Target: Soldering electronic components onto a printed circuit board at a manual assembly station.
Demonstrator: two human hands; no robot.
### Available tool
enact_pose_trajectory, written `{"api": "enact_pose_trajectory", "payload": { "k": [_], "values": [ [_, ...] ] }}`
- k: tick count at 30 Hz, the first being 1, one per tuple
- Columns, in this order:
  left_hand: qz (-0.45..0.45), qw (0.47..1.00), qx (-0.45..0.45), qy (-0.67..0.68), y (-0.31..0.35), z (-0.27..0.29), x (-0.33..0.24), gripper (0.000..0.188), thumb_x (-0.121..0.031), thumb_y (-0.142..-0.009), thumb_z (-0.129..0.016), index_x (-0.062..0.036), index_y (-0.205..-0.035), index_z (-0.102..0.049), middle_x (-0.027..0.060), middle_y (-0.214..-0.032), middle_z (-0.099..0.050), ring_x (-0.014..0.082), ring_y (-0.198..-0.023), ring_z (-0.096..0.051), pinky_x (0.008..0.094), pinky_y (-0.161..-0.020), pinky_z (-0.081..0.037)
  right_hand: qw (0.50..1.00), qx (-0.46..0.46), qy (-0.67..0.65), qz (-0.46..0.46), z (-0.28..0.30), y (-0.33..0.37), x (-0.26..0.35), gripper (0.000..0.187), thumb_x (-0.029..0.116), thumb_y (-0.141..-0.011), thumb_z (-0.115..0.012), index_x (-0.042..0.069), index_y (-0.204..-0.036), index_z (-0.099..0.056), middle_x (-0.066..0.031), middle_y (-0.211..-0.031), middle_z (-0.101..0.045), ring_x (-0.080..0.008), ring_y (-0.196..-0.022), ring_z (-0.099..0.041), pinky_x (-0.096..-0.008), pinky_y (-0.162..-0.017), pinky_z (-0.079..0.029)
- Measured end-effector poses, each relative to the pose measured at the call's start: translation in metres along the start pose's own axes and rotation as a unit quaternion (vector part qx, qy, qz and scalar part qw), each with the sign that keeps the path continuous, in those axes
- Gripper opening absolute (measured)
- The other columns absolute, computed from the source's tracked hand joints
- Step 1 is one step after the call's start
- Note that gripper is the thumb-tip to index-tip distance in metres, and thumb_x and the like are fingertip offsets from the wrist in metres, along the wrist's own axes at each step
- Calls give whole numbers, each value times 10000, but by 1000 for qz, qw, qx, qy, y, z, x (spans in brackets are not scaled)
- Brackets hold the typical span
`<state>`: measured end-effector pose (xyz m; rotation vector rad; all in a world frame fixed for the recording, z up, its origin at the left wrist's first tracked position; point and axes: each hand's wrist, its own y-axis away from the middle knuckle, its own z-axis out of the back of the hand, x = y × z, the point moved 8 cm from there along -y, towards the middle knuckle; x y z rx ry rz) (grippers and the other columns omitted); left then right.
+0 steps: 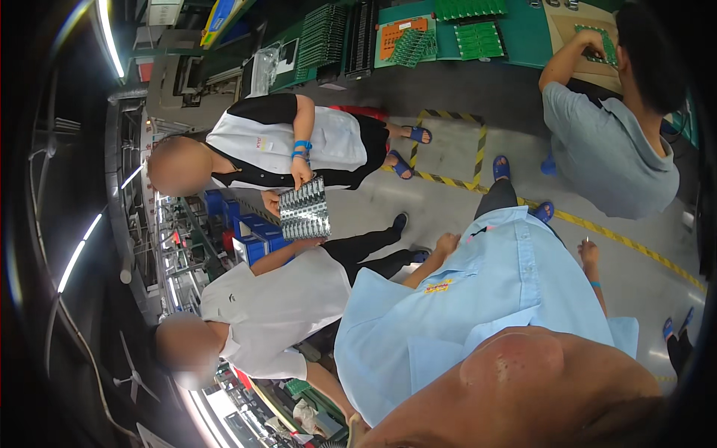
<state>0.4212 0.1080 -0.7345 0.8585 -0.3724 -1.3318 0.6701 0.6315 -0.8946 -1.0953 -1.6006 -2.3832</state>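
Note:
My left hand (448, 245) hangs beside my light blue shirt (504, 261), its fingers curled in and nothing showing in them. On the other side of the shirt, my right hand (589, 252) is closed, with a small thin light-coloured tip sticking out at its top; I cannot make out what it belongs to. Neither hand touches a work surface. Ahead to the left, a co-worker in a white and black shirt holds a black and silver panel (305, 209) with rows of small parts. A second co-worker (276, 321) in a white shirt reaches a hand to that panel's lower edge.
Yellow-black tape (478, 153) marks the grey floor ahead. On a green bench (448, 63) stand green circuit boards (478, 41), an orange sheet (388, 37) and racks of boards (321, 37). A seated worker (605, 142) handles a board at right. Blue bins (258, 231) stand at left.

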Motion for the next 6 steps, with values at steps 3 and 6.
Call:
{"api": "enact_pose_trajectory", "payload": {
  "k": [3, 6],
  "values": [
    [-14, 993, -38, 111, -17, 30, -49, 333, -382, -897, -543, -68, -885, -653, 103, -801, -677, 264, -669, -617, 382, -632, -484, 997, 6, 39, 59, -20, -1, 48, 301, 244, -959, -534, -23, -908, -662, -105, -751, -652, -166, -641, -579, -283, -606, -476],
    [-26, 967, -19, 254, -30, 56, -114, 302, -291, -894, -594, -4, -965, -652, 78, -808, -667, 175, -683, -606, 291, -645, -482, 997, 1, -3, 78, -34, 17, 94, 293, 227, -963, -528, -31, -960, -667, -90, -761, -646, -171, -647, -570, -290, -613, -469]
  ]
}}
